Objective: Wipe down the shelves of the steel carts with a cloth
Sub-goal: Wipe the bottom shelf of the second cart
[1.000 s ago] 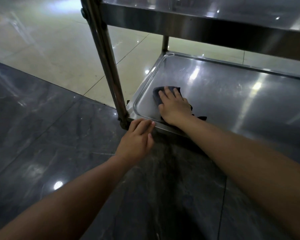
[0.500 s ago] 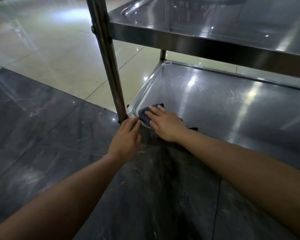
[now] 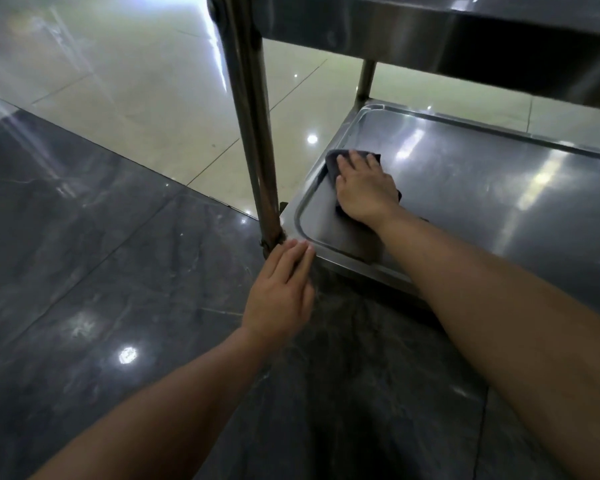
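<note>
Dark marble floor (image 3: pixel 84 271) meets pale tiles (image 3: pixel 136 81) (both glossy).

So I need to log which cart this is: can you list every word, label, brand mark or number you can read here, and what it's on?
None: no readable text shows in this view.
Lower shelf, upper shelf and post of the steel cart: bare metal with glare only.
Cloth under the right hand: plain dark, no tag visible.
Floor tiles: only light reflections.
</note>
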The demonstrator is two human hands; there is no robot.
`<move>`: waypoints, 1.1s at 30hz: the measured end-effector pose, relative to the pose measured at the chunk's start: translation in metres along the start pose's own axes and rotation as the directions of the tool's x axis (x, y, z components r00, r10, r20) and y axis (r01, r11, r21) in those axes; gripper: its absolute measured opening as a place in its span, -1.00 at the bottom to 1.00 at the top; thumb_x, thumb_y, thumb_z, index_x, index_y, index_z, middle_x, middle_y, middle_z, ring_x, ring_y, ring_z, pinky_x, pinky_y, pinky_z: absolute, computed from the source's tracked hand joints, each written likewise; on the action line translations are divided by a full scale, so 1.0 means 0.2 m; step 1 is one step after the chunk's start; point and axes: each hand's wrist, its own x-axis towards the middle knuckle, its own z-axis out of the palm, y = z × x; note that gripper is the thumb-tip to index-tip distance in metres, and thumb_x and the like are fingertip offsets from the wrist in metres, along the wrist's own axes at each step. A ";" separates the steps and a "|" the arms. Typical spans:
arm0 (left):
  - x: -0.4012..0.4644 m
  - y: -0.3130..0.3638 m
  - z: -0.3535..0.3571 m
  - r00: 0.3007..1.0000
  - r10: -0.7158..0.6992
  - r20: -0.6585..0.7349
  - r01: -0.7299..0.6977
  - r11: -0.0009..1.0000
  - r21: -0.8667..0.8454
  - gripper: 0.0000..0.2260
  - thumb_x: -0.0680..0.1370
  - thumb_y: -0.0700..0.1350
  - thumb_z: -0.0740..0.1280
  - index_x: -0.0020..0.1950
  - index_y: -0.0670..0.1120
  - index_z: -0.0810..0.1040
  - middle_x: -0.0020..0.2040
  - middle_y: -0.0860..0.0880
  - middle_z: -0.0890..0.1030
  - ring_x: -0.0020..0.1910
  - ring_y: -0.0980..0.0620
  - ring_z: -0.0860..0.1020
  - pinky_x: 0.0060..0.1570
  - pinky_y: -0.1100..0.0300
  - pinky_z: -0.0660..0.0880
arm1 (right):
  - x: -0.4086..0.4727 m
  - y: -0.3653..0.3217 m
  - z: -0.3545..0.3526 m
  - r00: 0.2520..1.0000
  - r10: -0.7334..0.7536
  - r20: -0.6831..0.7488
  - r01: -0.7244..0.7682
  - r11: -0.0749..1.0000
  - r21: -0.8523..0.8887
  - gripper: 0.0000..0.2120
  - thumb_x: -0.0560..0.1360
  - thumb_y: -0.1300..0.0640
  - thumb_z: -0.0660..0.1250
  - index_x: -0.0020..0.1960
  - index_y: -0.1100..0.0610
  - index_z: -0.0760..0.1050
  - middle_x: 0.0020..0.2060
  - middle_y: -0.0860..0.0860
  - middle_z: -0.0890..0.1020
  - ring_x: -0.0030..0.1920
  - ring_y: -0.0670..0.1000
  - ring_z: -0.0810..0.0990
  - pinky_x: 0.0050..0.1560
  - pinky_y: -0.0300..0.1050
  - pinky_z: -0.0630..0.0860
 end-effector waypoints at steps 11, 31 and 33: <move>0.00 -0.07 -0.15 0.974 -0.040 0.222 0.055 0.997 -0.060 -0.51 0.66 0.00 0.08 0.61 -0.04 0.30 0.61 -0.01 0.28 0.62 0.04 0.16 0.56 0.09 0.14 | -0.28 -0.09 0.02 0.963 -0.245 0.110 0.247 0.969 -0.004 -0.50 0.68 -0.08 -0.07 0.62 -0.11 0.03 0.63 -0.11 -0.01 0.61 0.07 -0.05 0.51 0.23 0.14; 0.25 1.04 0.23 0.924 0.287 0.251 -0.251 0.954 -0.166 -0.57 0.66 -0.03 0.11 0.45 -0.20 0.48 0.41 -0.19 0.51 0.40 -0.19 0.42 0.44 -0.17 0.37 | -1.57 1.23 -0.10 0.979 -0.203 0.011 0.200 0.950 -0.239 -0.43 0.65 -0.21 0.06 0.58 0.00 0.22 0.56 0.05 0.28 0.47 0.20 0.36 0.34 0.21 0.44; 0.23 1.19 0.33 0.915 0.338 0.219 -0.297 0.934 -0.199 -0.58 0.65 -0.04 0.12 0.43 -0.19 0.50 0.40 -0.19 0.52 0.40 -0.18 0.40 0.47 -0.08 0.28 | -1.73 1.42 -0.13 0.992 -0.129 -0.011 0.121 0.954 -0.274 -0.43 0.65 -0.21 0.08 0.59 0.00 0.20 0.57 0.04 0.27 0.47 0.19 0.36 0.33 0.21 0.43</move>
